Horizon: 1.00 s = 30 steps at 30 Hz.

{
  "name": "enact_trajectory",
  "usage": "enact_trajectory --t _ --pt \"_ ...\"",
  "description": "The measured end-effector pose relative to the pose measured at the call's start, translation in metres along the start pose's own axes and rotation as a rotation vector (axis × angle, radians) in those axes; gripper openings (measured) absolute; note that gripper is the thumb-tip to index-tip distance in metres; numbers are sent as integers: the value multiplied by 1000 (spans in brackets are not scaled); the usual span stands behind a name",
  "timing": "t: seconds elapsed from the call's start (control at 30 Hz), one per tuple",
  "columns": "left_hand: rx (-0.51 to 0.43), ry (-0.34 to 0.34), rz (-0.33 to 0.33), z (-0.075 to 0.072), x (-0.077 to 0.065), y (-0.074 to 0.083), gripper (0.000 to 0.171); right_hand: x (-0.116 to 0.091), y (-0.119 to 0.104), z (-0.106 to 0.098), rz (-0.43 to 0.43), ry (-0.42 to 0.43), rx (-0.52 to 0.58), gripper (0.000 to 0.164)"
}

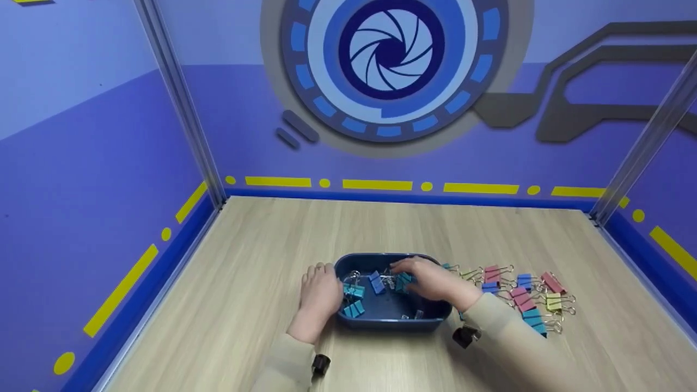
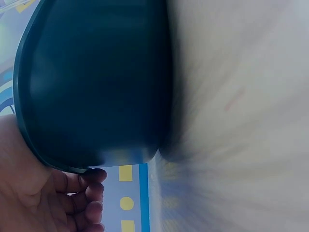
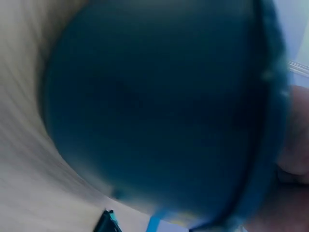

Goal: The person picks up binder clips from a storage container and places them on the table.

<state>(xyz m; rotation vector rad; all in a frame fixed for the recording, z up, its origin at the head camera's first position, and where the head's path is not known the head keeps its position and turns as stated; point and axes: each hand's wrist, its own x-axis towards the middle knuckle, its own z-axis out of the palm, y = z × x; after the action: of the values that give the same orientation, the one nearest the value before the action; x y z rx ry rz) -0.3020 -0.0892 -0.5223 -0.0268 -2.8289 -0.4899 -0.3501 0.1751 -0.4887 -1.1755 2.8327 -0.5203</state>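
A dark blue oblong box (image 1: 389,323) stands on the table, with several teal and blue binder clips inside. My left hand (image 1: 321,291) grips its left end, palm against the rim and fingers bent down past the far corner in the left wrist view; the thumb is hidden. Close by this hand lie teal binder clips (image 1: 354,309). Reaching over the right rim, my right hand (image 1: 433,279) has its fingers curved about a teal binder clip (image 1: 403,282); the exact contact is partly hidden. A blue binder clip (image 1: 377,283) lies left of it.
Right of the box, several pink, yellow, blue and teal binder clips (image 1: 533,321) are spread over the wooden table (image 1: 261,245), partly behind the right forearm. Purple-blue panels (image 1: 381,163) wall the table at the back and both sides.
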Motion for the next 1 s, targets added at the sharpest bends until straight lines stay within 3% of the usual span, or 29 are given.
enact_trajectory --t 0.37,0.5,0.8,0.93,1.0 --pt "13 7 5 0 0 1 29 -1 10 10 -90 50 -33 4" --pt "7 7 4 -1 -1 1 27 -2 11 14 -77 91 -10 11" --pt "8 2 -5 -1 1 1 30 -2 6 19 91 151 211 9" --pt "-3 -7 -11 -1 1 1 30 -4 6 18 71 132 155 1" --pt "-9 -15 -16 -1 0 2 30 -5 7 17 44 109 128 7"
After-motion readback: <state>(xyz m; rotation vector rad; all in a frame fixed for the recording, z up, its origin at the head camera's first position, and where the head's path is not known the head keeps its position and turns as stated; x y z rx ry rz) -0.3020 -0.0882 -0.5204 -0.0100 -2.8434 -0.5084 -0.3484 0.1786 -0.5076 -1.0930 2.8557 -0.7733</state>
